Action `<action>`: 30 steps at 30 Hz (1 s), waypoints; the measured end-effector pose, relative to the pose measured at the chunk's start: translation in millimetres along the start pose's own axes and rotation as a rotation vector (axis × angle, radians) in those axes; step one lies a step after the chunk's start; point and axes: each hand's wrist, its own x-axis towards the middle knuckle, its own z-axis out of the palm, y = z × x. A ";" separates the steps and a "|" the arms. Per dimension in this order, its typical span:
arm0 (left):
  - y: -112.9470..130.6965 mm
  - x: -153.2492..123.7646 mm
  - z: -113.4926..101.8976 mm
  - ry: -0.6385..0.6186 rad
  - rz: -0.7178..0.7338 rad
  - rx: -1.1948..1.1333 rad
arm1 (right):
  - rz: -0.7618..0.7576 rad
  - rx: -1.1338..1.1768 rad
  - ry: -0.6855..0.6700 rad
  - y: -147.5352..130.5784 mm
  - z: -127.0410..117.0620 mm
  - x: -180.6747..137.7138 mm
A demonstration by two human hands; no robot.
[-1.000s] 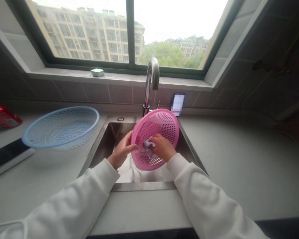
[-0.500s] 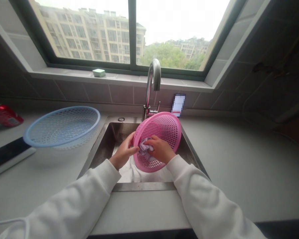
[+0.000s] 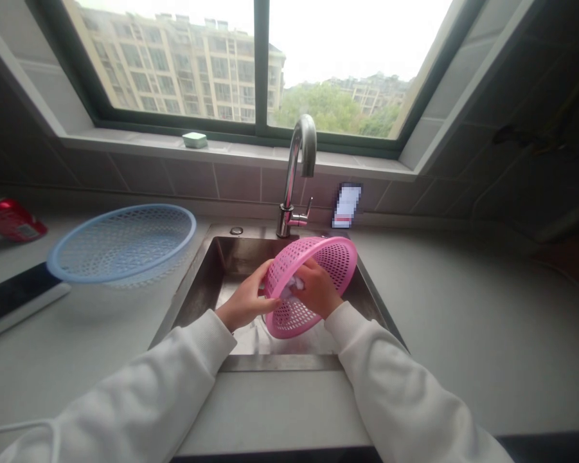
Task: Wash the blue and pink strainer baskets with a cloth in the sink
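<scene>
A pink perforated plastic basket [image 3: 340, 260] is held tilted on its side over the steel sink [image 3: 197, 283], its opening turned toward me. My left hand [image 3: 250, 297] grips its left rim, thumb inside and fingers behind the wall. Inside the basket, my right hand [image 3: 317, 287] is closed on a crumpled pale cloth [image 3: 292, 286], pressed near the inner left wall. Part of the cloth and my right fingertips are hidden by the hand and basket.
Behind the sink rises a chrome faucet [image 3: 299, 173]. A blue basket [image 3: 120, 247] stands on the left counter, near a red can [image 3: 12, 218] and a dark flat device [image 3: 22, 299]. A phone [image 3: 347, 206] leans against the back wall; a green box [image 3: 195, 139] sits on the sill.
The pink basket has dropped slightly and tipped, showing more of its outer wall on top. My right hand has moved deeper into it with the cloth.
</scene>
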 end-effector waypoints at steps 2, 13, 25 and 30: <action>1.9 0.0 -0.2 0.014 0.022 0.013 | -0.019 -0.028 -0.159 -0.7 4.9 -1.4; 8.3 -0.7 0.7 0.002 0.082 0.073 | 0.334 -0.142 0.228 30.1 -10.6 1.7; 9.4 -0.9 2.3 0.011 0.122 0.162 | 0.344 -0.180 -0.075 31.4 -1.0 2.9; 11.0 -0.9 4.2 0.017 0.095 0.177 | 0.282 -0.122 0.154 30.2 -3.2 1.2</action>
